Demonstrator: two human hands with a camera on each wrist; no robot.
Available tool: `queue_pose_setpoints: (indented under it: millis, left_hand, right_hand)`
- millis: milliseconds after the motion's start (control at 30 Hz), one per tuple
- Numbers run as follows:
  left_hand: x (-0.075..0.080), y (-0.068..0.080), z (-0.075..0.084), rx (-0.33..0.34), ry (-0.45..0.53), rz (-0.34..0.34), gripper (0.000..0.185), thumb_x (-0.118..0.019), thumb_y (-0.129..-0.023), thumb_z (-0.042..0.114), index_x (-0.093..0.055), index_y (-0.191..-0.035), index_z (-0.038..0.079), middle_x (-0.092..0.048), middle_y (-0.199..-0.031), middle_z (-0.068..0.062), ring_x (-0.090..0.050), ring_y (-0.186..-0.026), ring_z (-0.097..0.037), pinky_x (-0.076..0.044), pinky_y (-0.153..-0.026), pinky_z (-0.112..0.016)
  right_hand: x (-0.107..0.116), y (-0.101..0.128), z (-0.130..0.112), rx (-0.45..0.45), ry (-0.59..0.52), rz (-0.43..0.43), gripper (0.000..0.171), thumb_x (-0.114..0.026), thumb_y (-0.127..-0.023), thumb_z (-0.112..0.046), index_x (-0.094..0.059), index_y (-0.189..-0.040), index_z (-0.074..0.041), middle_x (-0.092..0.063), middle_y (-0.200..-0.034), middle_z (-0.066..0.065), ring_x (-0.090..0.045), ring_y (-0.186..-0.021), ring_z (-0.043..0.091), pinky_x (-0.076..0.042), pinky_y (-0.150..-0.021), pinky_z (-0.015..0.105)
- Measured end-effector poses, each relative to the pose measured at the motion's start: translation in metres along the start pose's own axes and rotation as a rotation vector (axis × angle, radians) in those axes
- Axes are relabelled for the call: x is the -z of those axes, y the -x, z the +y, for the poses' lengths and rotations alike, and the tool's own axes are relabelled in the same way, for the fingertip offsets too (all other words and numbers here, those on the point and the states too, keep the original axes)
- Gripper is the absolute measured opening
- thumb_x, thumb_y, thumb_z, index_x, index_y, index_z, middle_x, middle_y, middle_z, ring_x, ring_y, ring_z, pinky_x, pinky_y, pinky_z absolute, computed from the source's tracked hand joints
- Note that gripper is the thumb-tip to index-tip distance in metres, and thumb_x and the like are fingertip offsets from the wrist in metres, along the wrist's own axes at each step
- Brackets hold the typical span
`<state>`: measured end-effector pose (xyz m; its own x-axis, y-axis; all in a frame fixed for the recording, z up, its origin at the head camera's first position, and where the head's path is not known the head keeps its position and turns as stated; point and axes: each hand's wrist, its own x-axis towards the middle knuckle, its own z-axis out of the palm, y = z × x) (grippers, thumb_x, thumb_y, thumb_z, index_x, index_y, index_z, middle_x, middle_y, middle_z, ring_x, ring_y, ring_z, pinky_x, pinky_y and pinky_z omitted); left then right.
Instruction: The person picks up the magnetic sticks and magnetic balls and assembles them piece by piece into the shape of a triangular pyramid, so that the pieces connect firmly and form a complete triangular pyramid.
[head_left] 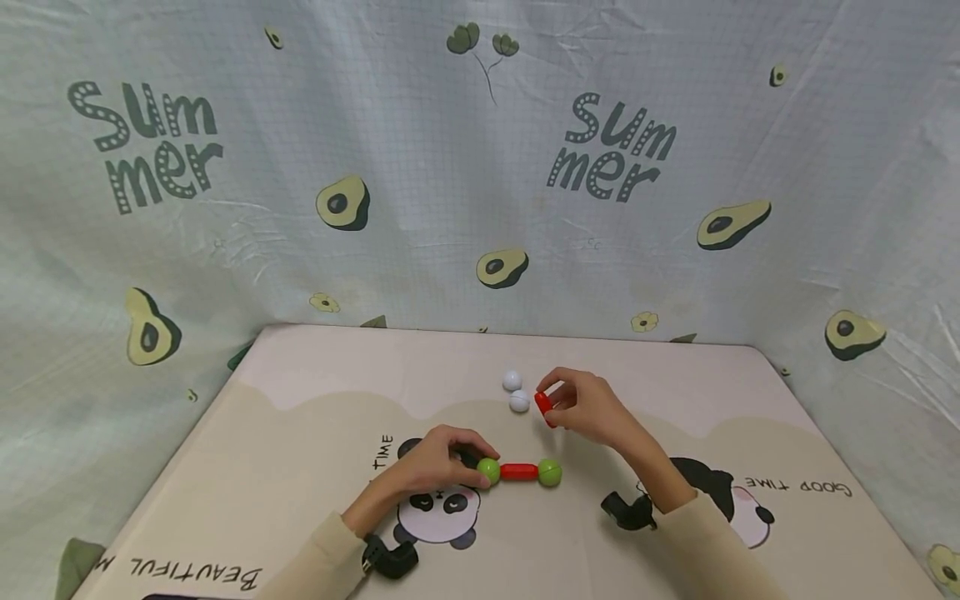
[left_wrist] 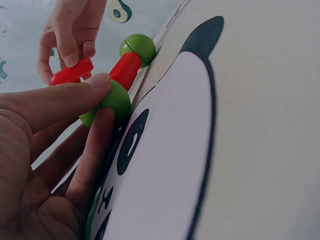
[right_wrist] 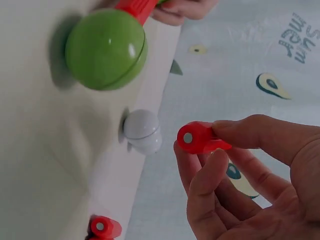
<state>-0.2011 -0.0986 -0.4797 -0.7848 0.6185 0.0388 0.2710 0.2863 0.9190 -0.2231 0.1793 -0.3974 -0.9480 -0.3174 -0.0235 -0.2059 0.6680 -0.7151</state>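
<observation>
On the table lies a red rod (head_left: 519, 472) with a green ball at each end. My left hand (head_left: 442, 458) pinches the left green ball (head_left: 488, 472) between thumb and fingers; the right green ball (head_left: 550, 472) is untouched. In the right wrist view, my right hand (right_wrist: 260, 185) holds another red rod (right_wrist: 196, 138) by thumb and fingers, raised above the table. A round silver spot shows on this rod's end. Two white balls (head_left: 518, 401) sit close together just left of the right hand.
More red rod pieces (right_wrist: 106, 226) lie at the lower left of the right wrist view. The table (head_left: 315, 358) bears printed pandas and lettering. Behind it hangs a cloth (head_left: 420, 167) with avocado prints. Black straps with small devices (head_left: 628, 510) are on both wrists.
</observation>
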Motion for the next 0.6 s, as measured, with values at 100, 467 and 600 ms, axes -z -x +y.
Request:
queue_pose_setpoints:
  millis: [100, 467, 600]
  left_hand:
    - [0.000, 0.000, 0.000, -0.005, -0.004, 0.000, 0.032, -0.086, -0.083, 0.016, -0.078, -0.114, 0.010, -0.077, -0.112, -0.007, -0.065, -0.095, -0.007, -0.051, -0.084, -0.023]
    - [0.001, -0.001, 0.000, -0.016, 0.013, -0.004, 0.032, -0.085, -0.084, 0.014, -0.078, -0.114, 0.007, -0.077, -0.112, -0.010, -0.065, -0.095, -0.010, -0.051, -0.083, -0.022]
    - [0.001, 0.000, 0.001, -0.014, 0.008, -0.004, 0.032, -0.085, -0.084, 0.014, -0.078, -0.114, 0.007, -0.077, -0.112, -0.010, -0.065, -0.095, -0.011, -0.050, -0.083, -0.022]
  right_hand:
    - [-0.003, 0.004, 0.000, 0.015, -0.051, -0.015, 0.029, -0.075, -0.087, -0.004, -0.070, -0.115, -0.010, -0.076, -0.102, 0.009, -0.069, -0.092, 0.020, -0.058, -0.074, 0.032]
    - [-0.016, 0.012, 0.005, 0.064, -0.108, -0.093, 0.030, -0.075, -0.087, -0.007, -0.070, -0.117, -0.012, -0.076, -0.102, 0.007, -0.069, -0.090, 0.017, -0.059, -0.074, 0.030]
    - [-0.019, 0.011, 0.008, 0.056, -0.115, -0.119, 0.030, -0.075, -0.089, -0.008, -0.069, -0.118, -0.011, -0.075, -0.102, 0.006, -0.069, -0.091, 0.017, -0.060, -0.075, 0.030]
